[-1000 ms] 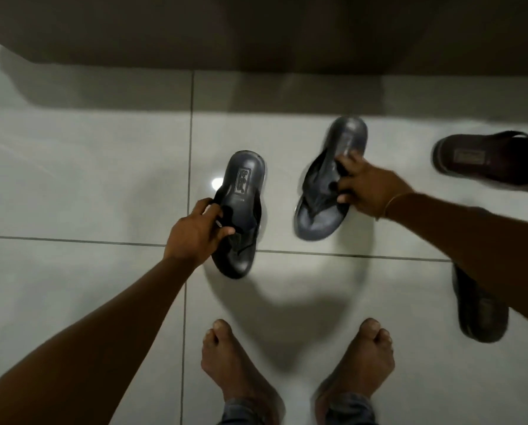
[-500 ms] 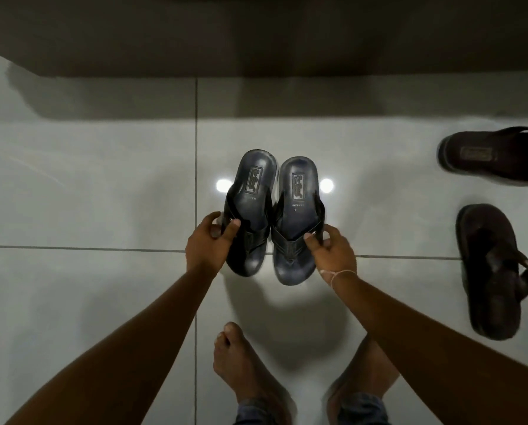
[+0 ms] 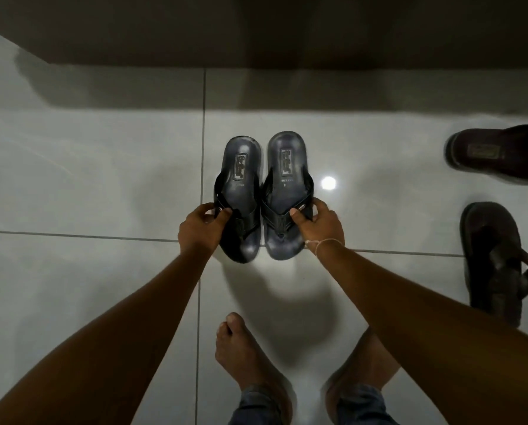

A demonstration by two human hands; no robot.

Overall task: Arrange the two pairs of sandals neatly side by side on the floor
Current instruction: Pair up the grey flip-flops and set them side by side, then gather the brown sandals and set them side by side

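Observation:
Two black sandals stand side by side in the middle of the tiled floor, heels pointing away from me and toes toward me. My left hand (image 3: 200,230) grips the strap of the left black sandal (image 3: 239,179). My right hand (image 3: 316,227) grips the strap edge of the right black sandal (image 3: 285,176). The two touch or nearly touch along their inner sides. A brown sandal (image 3: 493,259) lies at the right, toe pointing toward me. The other brown sandal (image 3: 496,156) lies crosswise above it, at the frame's right edge.
My bare feet (image 3: 244,357) stand just below the black pair. A dark wall base (image 3: 256,35) runs along the top. Glossy white floor tiles (image 3: 88,179) spread to the left, with a bright light reflection (image 3: 328,182) beside the right black sandal.
One second ago the black sandals were apart and angled, the right one tilted. Both hands brought them together, parallel, and now they sit slightly farther from me.

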